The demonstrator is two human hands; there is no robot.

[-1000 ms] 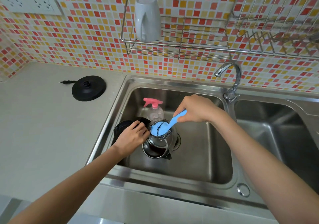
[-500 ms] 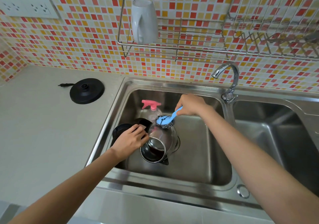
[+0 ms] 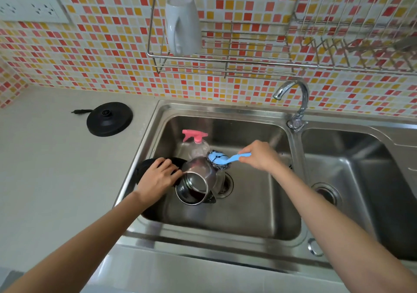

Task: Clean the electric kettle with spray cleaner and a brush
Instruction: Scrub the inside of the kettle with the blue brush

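Note:
A steel electric kettle (image 3: 198,180) lies tilted in the left sink basin (image 3: 255,216), its open mouth facing me. My left hand (image 3: 158,177) grips its black handle, and the black lid hangs open behind that hand. My right hand (image 3: 259,155) grips the blue handle of a brush (image 3: 220,158) whose steel-wool head presses on the kettle's far upper side. A clear spray bottle (image 3: 196,143) with a pink trigger stands just behind the kettle.
The kettle's black power base (image 3: 110,119) sits on the counter (image 3: 56,168) left of the sink. A tap (image 3: 297,103) rises between the two basins. A wire rack (image 3: 225,51) with a white mug (image 3: 182,24) hangs on the tiled wall above.
The brush has moved from over the kettle's mouth to its far outer side. My right hand has shifted right and back, and the kettle has tipped its mouth more toward me.

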